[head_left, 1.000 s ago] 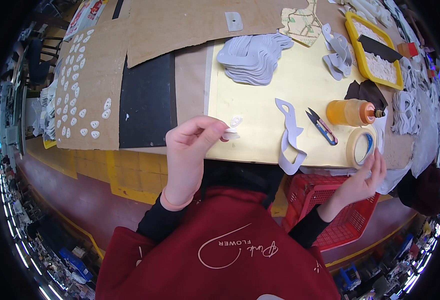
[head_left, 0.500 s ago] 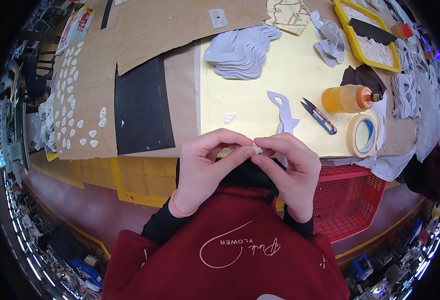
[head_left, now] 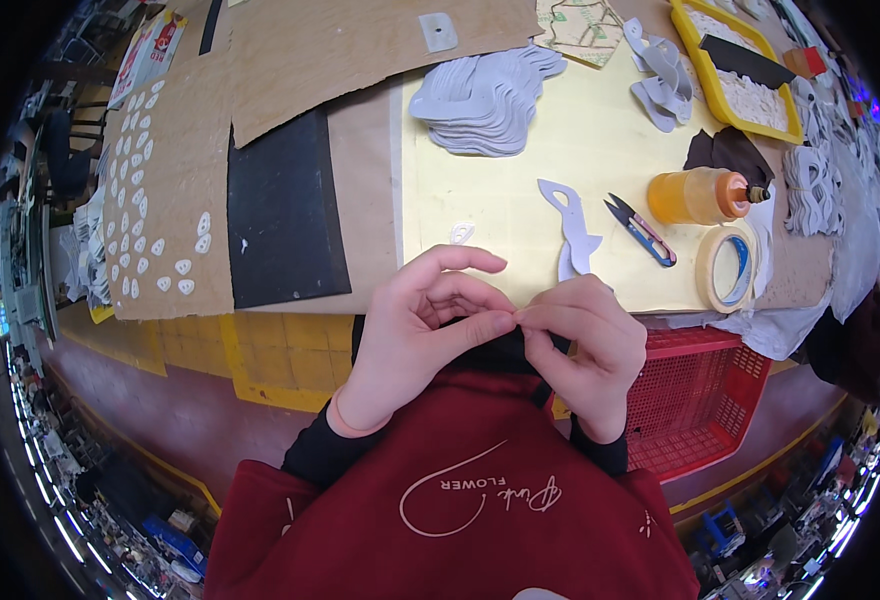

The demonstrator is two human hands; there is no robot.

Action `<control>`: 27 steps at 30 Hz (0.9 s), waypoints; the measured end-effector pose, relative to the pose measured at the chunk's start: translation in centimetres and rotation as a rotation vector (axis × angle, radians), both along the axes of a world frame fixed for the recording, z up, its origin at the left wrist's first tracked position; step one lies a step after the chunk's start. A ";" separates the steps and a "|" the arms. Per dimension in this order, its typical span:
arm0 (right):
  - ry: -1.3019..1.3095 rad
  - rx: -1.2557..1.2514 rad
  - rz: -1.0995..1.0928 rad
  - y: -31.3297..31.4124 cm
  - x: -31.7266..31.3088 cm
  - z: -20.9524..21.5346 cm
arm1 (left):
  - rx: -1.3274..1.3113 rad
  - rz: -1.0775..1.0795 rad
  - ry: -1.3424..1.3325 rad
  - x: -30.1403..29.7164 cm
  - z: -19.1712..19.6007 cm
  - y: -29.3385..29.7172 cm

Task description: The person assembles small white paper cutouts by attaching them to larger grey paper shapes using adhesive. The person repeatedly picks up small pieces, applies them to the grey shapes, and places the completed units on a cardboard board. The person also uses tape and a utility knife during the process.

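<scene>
Near edge of the desk: both hands meet just in front of the chest, over the red apron, fingertips pinched together.
Left hand (head_left: 410, 335): thumb and forefinger closed to a tight grip at the meeting point; the other fingers curl up above it.
Right hand (head_left: 585, 350): fingertips closed against the left's; whatever sits between them is too small to make out.
Nearest piece: a small white cut-out (head_left: 461, 233) lies on the yellow mat (head_left: 520, 200), just beyond the left fingers.
Beside it: a long white cut shape (head_left: 572, 225), then the thread snips (head_left: 640, 228) towards the right edge.
Right edge: orange bottle (head_left: 698, 195) lying on its side, tape roll (head_left: 725, 268) just nearer than it.
Far edge: stack of grey cut pieces (head_left: 485, 100); yellow tray (head_left: 740, 70) at the far right corner.
Left side: brown card (head_left: 165, 200) dotted with small white pieces, black sheet (head_left: 282, 210) next to it.
Below the edge: red basket (head_left: 700, 390) under the right hand.
Risk: anything that tiny, pinched off the desk edge, could slip and drop onto the apron or into the basket, I'd say.
</scene>
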State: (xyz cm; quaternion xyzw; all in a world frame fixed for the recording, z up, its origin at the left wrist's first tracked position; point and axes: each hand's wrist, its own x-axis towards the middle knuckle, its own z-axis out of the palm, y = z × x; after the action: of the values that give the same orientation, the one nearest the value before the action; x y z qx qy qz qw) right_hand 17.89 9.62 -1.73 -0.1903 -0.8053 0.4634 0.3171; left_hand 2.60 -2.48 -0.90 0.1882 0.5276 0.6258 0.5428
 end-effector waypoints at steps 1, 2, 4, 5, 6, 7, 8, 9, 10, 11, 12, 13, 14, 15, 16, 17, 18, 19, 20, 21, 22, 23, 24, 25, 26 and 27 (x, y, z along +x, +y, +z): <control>-0.003 -0.030 0.023 0.1 0.0 0.0 | 0.005 0.004 -0.038 0.0 -0.1 -0.1; -0.016 -0.059 0.050 0.2 0.1 0.0 | 0.027 0.017 -0.082 0.0 -0.3 -0.3; -0.024 -0.163 0.091 0.2 0.2 0.0 | 0.030 0.039 -0.025 0.3 -0.5 -0.5; -0.019 -0.238 0.104 0.2 0.2 0.0 | 0.048 0.058 -0.013 0.5 -0.7 -0.6; -0.021 -0.319 0.107 0.1 0.2 0.0 | 0.053 0.067 0.043 0.6 -0.7 -0.7; -0.023 -0.357 0.091 -0.1 0.2 0.0 | 0.066 0.080 0.085 0.9 -0.8 -0.9; -0.032 -0.400 0.067 -0.4 0.2 -0.1 | 0.080 0.092 0.126 1.0 -0.9 -0.9; -0.059 -0.437 0.053 -0.6 0.3 -0.1 | 0.098 0.103 0.146 1.2 -1.0 -1.0; -0.051 -0.434 0.081 -0.5 0.4 -0.2 | 0.117 0.114 0.165 1.3 -1.1 -1.0; -0.062 -0.425 0.120 -0.3 0.5 -0.3 | 0.126 0.133 0.170 1.4 -1.2 -1.1; -0.055 -0.417 0.151 -0.2 0.6 -0.4 | 0.127 0.131 0.247 1.5 -1.2 -1.2; -0.071 -0.429 0.162 -0.1 0.6 -0.4 | 0.119 0.138 0.310 1.7 -1.3 -1.3; -0.069 -0.442 0.163 -0.1 0.7 -0.5 | 0.110 0.143 0.374 1.7 -1.3 -1.4; -0.054 -0.453 0.164 -0.2 0.7 -0.5 | 0.127 0.140 0.582 1.6 -1.4 -1.5; -0.038 -0.471 0.158 -0.2 0.7 -0.5 | 0.143 0.135 0.790 1.4 -1.4 -1.5; -0.010 -0.487 0.153 -0.3 0.8 -0.4 | 0.139 0.115 0.994 1.3 -1.4 -1.5; -0.009 -0.505 0.150 -0.5 0.7 -0.4 | 0.168 0.140 1.019 1.2 -1.4 -1.5; -0.004 -0.449 0.111 -0.7 0.7 -0.4 | 0.179 0.151 1.040 1.2 -1.3 -1.3; -0.026 -0.395 0.073 -0.9 0.6 -0.4 | 0.180 0.187 1.050 1.3 -1.2 -1.0; -0.049 -0.341 0.036 -1.1 0.5 -0.5 | 0.176 0.264 1.011 1.6 -1.0 -0.8; 0.017 -0.322 -0.027 -1.4 0.4 -0.6 | 0.161 0.366 0.960 2.3 -0.9 -0.3; 0.084 -0.303 -0.088 -1.7 0.2 -0.8 | 0.215 0.482 0.952 2.9 -0.8 0.2; 0.161 -0.276 -0.148 -1.9 -0.1 -1.0 | 0.187 0.619 0.847 3.2 -0.7 0.6; 0.187 -0.250 -0.233 -2.1 -0.3 -1.2 | 0.228 0.767 0.781 3.5 -0.8 1.2; 0.222 -0.214 -0.317 -2.2 -0.5 -1.4 | 0.198 0.818 0.740 3.3 -0.6 1.0; 0.256 -0.175 -0.403 -2.2 -0.7 -1.6 | 0.184 0.722 0.808 3.1 -0.6 1.0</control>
State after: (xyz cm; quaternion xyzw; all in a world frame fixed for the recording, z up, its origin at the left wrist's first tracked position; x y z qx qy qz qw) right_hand 17.17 7.39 -3.31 -0.3135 -0.6610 0.4791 0.4850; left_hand 5.72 -1.48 -1.45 0.2672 0.6681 0.6938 0.0294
